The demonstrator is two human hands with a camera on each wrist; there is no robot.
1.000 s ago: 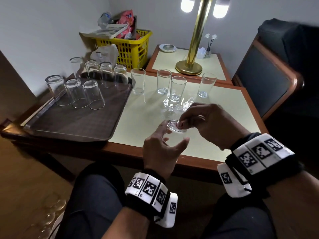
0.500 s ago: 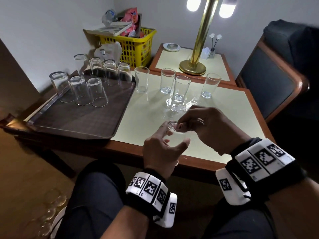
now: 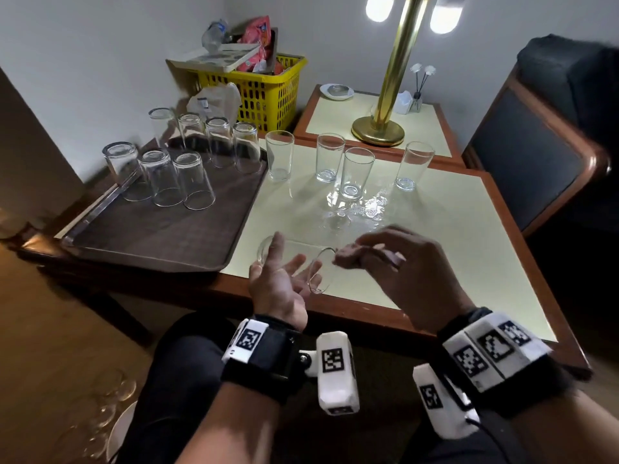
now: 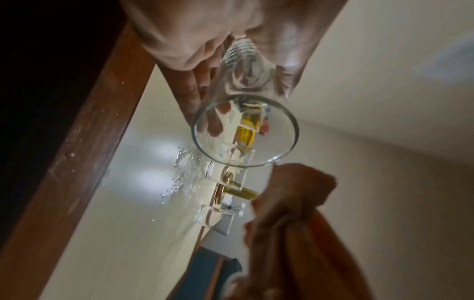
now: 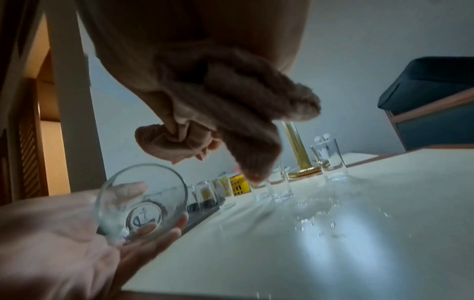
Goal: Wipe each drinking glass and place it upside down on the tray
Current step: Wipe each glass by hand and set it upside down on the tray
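My left hand [image 3: 284, 262] holds a clear drinking glass [image 3: 308, 251] on its side over the table's front edge, thumb on top, fingers underneath, mouth facing right. That glass [image 4: 245, 132] [image 5: 142, 201] is empty. My right hand [image 3: 368, 259] grips a bunched brown cloth [image 3: 348, 257] [image 5: 164, 142] just outside the rim. Several glasses [image 3: 194, 182] stand upside down at the back of the brown tray [image 3: 150, 236]. Several upright glasses [image 3: 330, 155] stand on the cream table [image 3: 469, 229].
A puddle of water drops [image 3: 365, 209] lies on the table beyond my hands. A brass lamp [image 3: 378, 128] stands on a side table behind. A yellow basket [image 3: 264, 88] sits at the back, a dark chair [image 3: 536, 155] at the right. More glasses [image 3: 110, 403] lie on the floor.
The glass has tipped from near upright onto its side and moved left, with my left hand turned palm up. My right hand has drawn the cloth out of the rim.
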